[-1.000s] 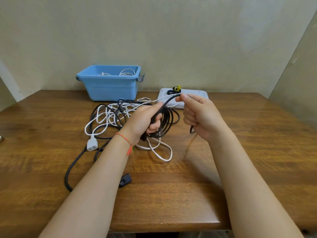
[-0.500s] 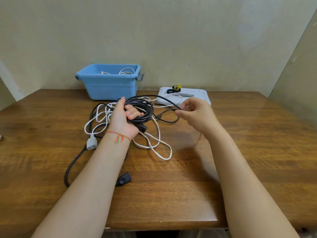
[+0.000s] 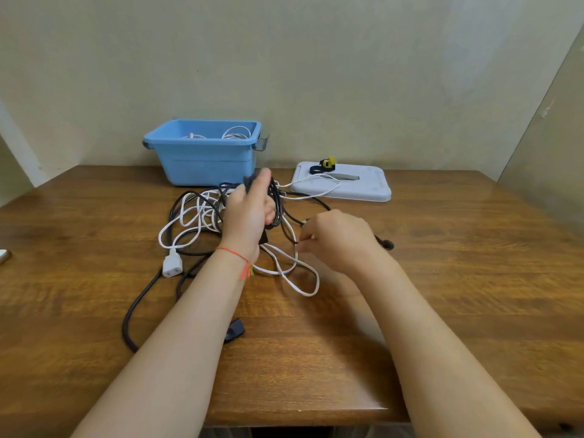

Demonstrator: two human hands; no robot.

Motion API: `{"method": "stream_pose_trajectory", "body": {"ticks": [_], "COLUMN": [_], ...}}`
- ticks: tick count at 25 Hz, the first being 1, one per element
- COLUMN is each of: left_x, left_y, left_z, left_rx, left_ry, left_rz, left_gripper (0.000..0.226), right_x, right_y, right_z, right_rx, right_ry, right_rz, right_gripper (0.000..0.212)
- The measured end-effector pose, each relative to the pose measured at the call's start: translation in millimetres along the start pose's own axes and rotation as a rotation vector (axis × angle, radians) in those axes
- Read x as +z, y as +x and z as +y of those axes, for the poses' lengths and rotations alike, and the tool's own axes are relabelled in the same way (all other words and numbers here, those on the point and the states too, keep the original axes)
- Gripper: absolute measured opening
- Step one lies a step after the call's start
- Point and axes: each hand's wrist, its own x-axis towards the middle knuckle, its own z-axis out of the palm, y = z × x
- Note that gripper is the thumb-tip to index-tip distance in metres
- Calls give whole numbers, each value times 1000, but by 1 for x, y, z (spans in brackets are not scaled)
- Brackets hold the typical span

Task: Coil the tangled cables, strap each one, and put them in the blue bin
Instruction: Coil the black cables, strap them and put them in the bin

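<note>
Meanwhile the left hand [image 3: 249, 213] gripped a black cable coil [image 3: 277, 206] above the counter [image 3: 442, 295], the right hand [image 3: 335, 238] pinched its loose strand, near the blue bin [image 3: 202, 162].

A glossy brown wooden table [image 3: 442, 311] with visible grain is seen filling the lower half of the view. A plain beige plaster wall [image 3: 316, 74] is set behind it at 12 o'clock. An angled beige side wall panel [image 3: 556, 128] is seen at 2 o'clock. Soft, even light is reflected off the tabletop.
</note>
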Motion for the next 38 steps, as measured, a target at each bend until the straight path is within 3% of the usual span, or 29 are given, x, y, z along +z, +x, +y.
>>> {"method": "stream_pose_trajectory", "body": {"ticks": [4, 8, 10, 15, 18, 22, 26, 29, 32, 36, 38], "left_x": [9, 6, 4, 2, 6, -3, -14, -13, -10, -11, -12], "left_y": [-10, -4, -2, -5, -13, -11, -8, -11, -9, -1, 0], "left_z": [-5, -9, -9, -5, 3, 9, 10, 11, 9, 5, 4], "left_rx": [115, 93, 56, -85, -203, -305, -417, -484, -480, -510, -507], "left_ry": [393, 592, 594, 288, 123, 12, 3, 119, 66, -276, -461], "left_rz": [-172, -169, -172, -381, -528, -681, -809, -888, -828, -581, -479], "left_gripper": [37, 38, 34, 44, 50, 52, 45, 48, 53, 57, 53], "right_x": [7, 2, -2, -7, -8, -6, -4, -4, -5, 0, 2], "right_y": [-7, -10, -11, -7, -5, 1, 2, 2, 4, 4, 4], "right_z": [-6, -3, -2, 11, 16, 20, 24, 24, 27, 30, 26], "right_rx": [-168, -244, -242, -40, -33, -66, -11, -20, 2, 10, -24], "right_ry": [318, 438, 510, 519, 582, 908, 755, 822, 825, 775, 757], "right_rz": [-16, -49, 9, 357, 523, 566, 662, 674, 625, 384, 321], "right_gripper": [17, 15, 8, 54, 53, 39, 49, 46, 32, 17, 22]}}
